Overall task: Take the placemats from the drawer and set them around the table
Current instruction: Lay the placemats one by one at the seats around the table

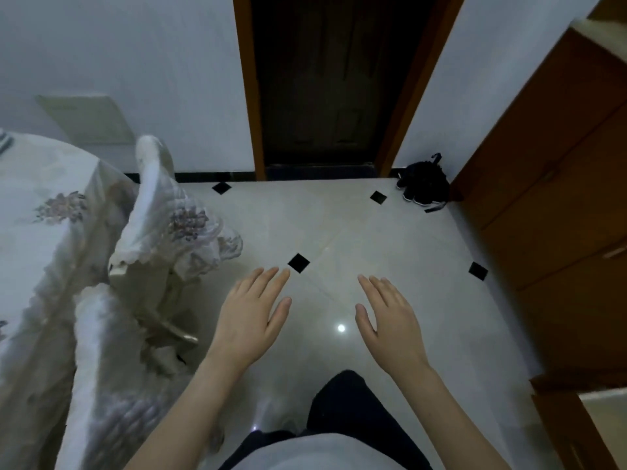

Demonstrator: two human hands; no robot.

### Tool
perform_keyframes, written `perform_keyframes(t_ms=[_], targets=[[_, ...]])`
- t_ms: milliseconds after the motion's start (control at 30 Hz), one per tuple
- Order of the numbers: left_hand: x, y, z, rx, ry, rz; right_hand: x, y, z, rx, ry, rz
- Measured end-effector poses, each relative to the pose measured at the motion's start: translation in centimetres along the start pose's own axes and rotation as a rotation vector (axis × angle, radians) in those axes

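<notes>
My left hand (252, 315) and my right hand (390, 320) are held out flat over the floor, palms down, fingers apart, holding nothing. A table (40, 205) covered with a white floral cloth stands at the left. A brown wooden cabinet with drawers (556, 212) runs along the right side; its drawer fronts look closed. No placemats are in sight.
Chairs with white floral covers (152, 212) stand against the table at the left. A dark doorway (325, 83) lies straight ahead. Black shoes (424, 183) sit on the glossy tiled floor (339, 232) by the cabinet's far corner.
</notes>
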State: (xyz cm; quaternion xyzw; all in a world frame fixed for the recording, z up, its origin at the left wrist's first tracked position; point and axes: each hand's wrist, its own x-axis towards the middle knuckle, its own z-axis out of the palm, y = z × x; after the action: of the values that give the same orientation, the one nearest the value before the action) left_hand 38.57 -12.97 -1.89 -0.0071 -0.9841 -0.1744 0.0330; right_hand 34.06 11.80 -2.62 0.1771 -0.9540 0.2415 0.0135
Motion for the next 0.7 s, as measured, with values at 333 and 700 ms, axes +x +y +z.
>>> perform_keyframes(t_ms=[333,700], targets=[[18.3,-1.8,1.8,0.020,0.074,-0.233,23.8,6.5,1.4,0.020,-0.143,-0.192],[32.9,-6.2,-1.4,0.029,0.199,-0.516,47.3,4.5,1.9,-0.001,-0.303,-0.480]])
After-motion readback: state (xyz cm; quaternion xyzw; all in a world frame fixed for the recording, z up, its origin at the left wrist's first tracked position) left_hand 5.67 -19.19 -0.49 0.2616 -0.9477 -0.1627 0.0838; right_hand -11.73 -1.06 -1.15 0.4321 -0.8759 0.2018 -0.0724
